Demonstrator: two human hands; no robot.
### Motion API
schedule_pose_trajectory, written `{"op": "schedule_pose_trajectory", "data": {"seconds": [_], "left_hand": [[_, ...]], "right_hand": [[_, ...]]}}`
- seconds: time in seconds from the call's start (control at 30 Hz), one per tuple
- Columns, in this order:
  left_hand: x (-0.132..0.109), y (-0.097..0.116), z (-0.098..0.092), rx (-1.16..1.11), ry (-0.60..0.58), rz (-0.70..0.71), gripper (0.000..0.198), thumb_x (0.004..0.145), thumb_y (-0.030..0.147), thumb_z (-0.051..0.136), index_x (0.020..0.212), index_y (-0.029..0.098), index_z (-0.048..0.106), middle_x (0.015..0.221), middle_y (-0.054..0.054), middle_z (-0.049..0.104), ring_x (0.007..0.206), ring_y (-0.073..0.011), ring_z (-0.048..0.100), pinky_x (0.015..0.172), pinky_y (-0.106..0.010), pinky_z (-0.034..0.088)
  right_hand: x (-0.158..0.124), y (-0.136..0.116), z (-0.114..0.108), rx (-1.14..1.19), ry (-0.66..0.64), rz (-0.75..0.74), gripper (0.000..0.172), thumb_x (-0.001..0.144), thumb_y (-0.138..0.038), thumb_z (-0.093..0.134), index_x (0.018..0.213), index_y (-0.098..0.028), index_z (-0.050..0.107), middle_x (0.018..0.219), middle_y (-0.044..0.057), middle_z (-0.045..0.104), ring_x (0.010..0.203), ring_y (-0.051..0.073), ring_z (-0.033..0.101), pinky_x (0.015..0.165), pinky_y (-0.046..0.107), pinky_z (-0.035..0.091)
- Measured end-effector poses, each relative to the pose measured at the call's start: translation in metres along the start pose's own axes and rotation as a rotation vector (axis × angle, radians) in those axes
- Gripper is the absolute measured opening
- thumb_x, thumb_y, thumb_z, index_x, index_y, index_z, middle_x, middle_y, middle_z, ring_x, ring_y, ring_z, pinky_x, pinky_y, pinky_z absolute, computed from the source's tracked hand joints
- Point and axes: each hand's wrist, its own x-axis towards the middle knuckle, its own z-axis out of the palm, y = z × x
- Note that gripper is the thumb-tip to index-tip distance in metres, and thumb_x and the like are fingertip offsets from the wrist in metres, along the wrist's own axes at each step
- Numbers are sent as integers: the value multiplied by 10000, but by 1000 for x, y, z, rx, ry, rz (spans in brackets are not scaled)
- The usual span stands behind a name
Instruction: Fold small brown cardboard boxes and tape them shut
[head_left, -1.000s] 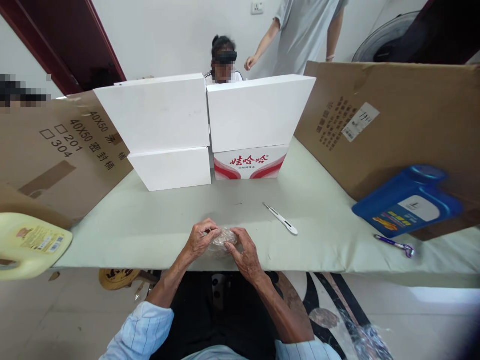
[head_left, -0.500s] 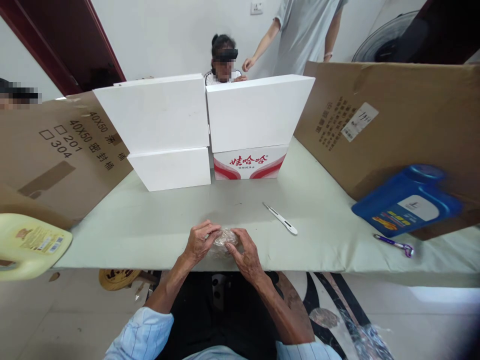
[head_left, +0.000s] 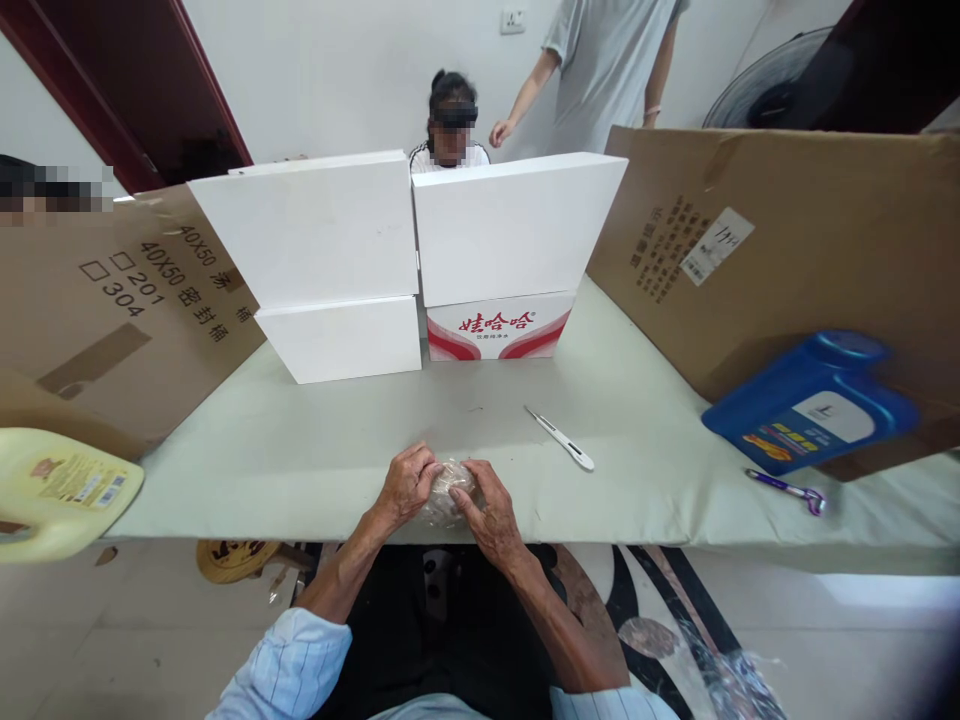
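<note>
A crumpled bundle of clear plastic [head_left: 451, 492] is held at the table's near edge, between my two hands. My left hand [head_left: 407, 486] pinches its left side with the fingers curled. Thumb and fingers of my right hand [head_left: 489, 508] grip it from the right. What lies inside the plastic, if anything, cannot be made out. To the right of my hands a white craft knife [head_left: 559, 438] lies on the green-covered table [head_left: 337, 430].
White boxes [head_left: 322, 235] are stacked ahead, one with red print [head_left: 499, 328]. Cardboard [head_left: 795, 230] stands on both sides. A yellow jug [head_left: 67, 490] is at left; a blue bottle [head_left: 814, 400] and purple tool [head_left: 787, 488] are at right. People are beyond the boxes.
My left hand's fingers have curled more tightly at the plastic, and more of the bundle shows. My right hand has barely moved.
</note>
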Motion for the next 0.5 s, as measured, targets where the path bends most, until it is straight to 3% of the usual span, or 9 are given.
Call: {"op": "schedule_pose_trajectory", "data": {"seconds": [0.3,0.5], "left_hand": [[10,-3,4,-16,-54,-7,273,955,226,553,684,209,526,717,3,531,673,-156,493,688,-297,405],[12,-6,0,-99,-95,-72,311,964,326,615,695,184,679,698,8,577,646,-130,516,637,-271,403]], "right_hand": [[-2,0,-6,25,-29,45,311,1047,-453,594,1250,-217,611,1168,93,668,1061,253,658,979,381,559],[-6,2,-5,23,-29,107,403,984,-443,677,1312,-224,595,1223,100,674,1106,272,663,997,404,559]]}}
